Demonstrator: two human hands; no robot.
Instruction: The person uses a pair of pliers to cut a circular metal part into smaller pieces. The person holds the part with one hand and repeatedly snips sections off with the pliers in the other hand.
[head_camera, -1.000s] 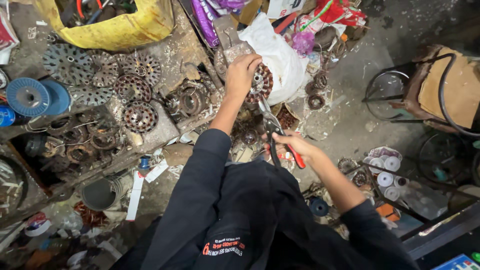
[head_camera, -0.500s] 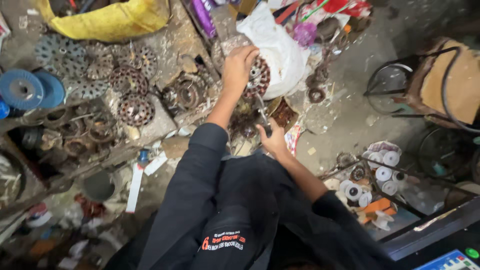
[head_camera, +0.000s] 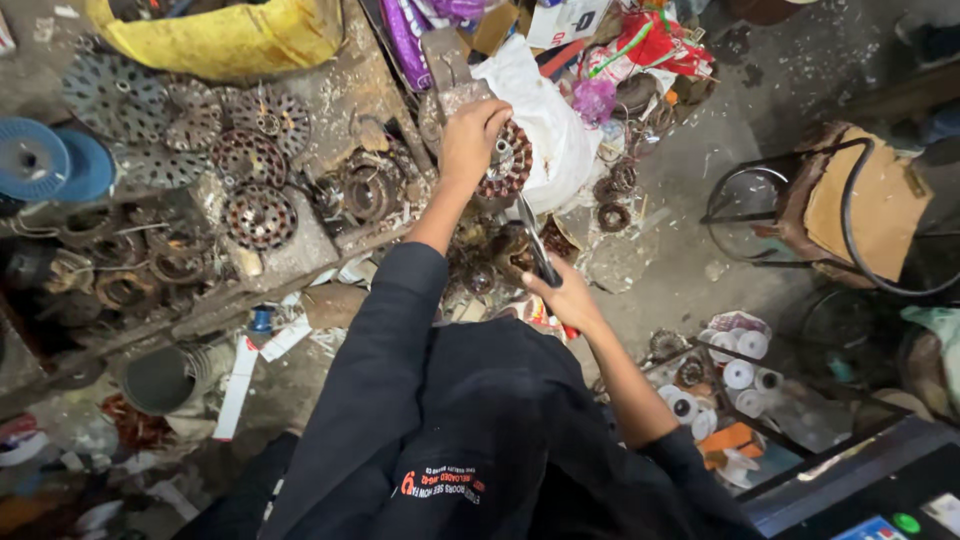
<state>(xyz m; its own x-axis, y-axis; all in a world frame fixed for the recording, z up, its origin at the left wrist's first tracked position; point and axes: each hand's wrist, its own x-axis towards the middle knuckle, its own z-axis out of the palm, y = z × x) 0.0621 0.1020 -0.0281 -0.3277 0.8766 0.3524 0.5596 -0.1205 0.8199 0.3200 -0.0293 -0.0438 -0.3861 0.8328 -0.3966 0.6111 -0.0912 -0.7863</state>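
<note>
Left hand (head_camera: 470, 140) grips wound stator (head_camera: 507, 160) | right hand (head_camera: 562, 292) clasps pliers (head_camera: 535, 245), tips at windings | copper windings still in place, stripping apparently unfinished

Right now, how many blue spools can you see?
2: both blue spools sit at the far left edge, one overlapping the other. More may be hidden in the clutter.

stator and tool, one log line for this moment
left hand: grips stator | right hand: holds tool, tip toward stator | behind: white bag
</note>
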